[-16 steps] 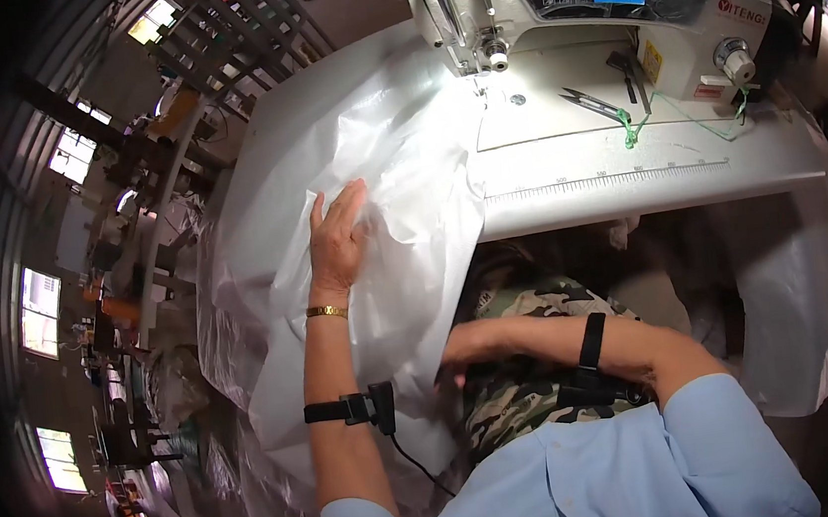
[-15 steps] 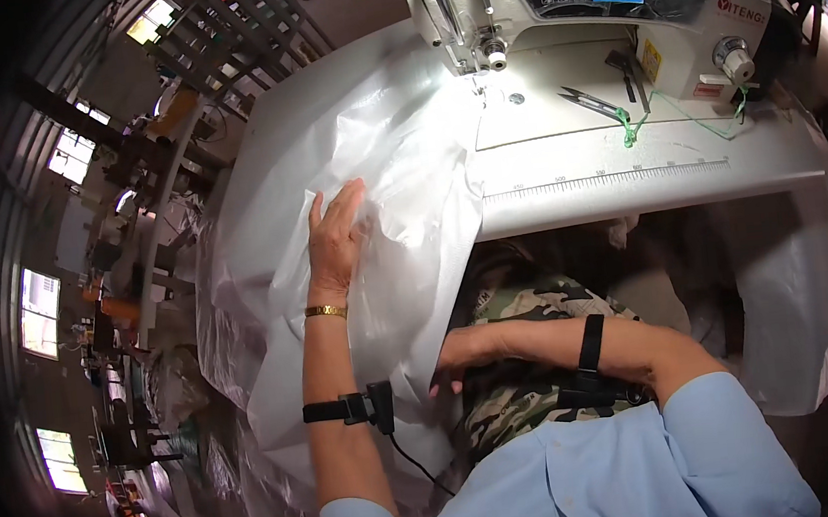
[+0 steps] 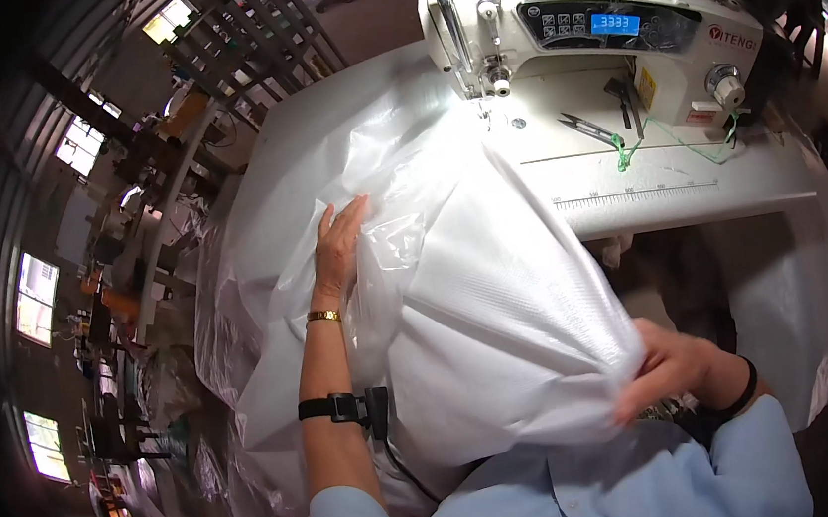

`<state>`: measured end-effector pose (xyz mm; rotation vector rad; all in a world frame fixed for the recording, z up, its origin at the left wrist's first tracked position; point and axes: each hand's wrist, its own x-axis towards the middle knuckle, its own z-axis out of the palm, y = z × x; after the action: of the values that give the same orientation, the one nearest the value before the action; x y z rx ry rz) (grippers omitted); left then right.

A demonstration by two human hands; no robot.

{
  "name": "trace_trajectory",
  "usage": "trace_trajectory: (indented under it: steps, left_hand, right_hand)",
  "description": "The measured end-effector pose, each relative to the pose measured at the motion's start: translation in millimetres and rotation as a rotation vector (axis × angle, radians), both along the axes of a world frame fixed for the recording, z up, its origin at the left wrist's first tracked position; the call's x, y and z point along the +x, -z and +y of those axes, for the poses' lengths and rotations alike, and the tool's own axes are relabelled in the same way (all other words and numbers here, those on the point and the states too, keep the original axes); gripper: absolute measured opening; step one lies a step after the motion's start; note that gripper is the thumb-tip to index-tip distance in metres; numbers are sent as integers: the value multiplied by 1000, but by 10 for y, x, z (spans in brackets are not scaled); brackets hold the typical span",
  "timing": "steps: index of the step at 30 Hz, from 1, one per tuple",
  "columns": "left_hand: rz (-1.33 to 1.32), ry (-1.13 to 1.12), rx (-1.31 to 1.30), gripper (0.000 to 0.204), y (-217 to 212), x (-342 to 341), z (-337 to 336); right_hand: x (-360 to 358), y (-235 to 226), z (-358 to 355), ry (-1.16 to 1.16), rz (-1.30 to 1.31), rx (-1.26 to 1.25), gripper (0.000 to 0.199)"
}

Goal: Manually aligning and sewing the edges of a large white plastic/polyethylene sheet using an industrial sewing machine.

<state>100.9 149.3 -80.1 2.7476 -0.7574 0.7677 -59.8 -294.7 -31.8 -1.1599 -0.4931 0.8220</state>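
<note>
A large white translucent plastic sheet (image 3: pixel 480 322) spreads over the left of the sewing table and drapes down toward my lap. One end of it lies under the needle area of a white sewing machine (image 3: pixel 513 45). My left hand (image 3: pixel 339 251) rests on the crumpled film with its fingers stretched out. At the right, my right hand (image 3: pixel 664 366) grips a bunched edge of the sheet, pulling it into folds that fan out from the needle. Motion blurs this hand a little.
Thread snips (image 3: pixel 589 129) and a dark-handled tool (image 3: pixel 624 104) lie on the machine bed, with green thread (image 3: pixel 621 154) near them. A printed ruler (image 3: pixel 637 193) runs along the table's front. Metal racks (image 3: pixel 249 50) stand at the far left, and cluttered benches line the left side.
My right hand has come up from my lap to the right, drawing the sheet's edge across my legs. My left hand stays nearly in place. The view has shifted slightly.
</note>
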Motion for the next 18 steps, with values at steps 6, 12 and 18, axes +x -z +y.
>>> trace_trajectory:
  steps: [6, 12, 18]
  left_hand:
    - [35, 32, -114, 51, -59, -178, -139]
    - [138, -33, -424, 63, -381, -628, -539]
    - [-51, -204, -522, 78, -489, -1095, -1110]
  right_hand:
    - [75, 1131, -628, 405, 396, -663, 33]
    - [106, 803, -399, 919, -837, -827, 28]
    - [575, 16, 482, 598, -1078, -453, 42]
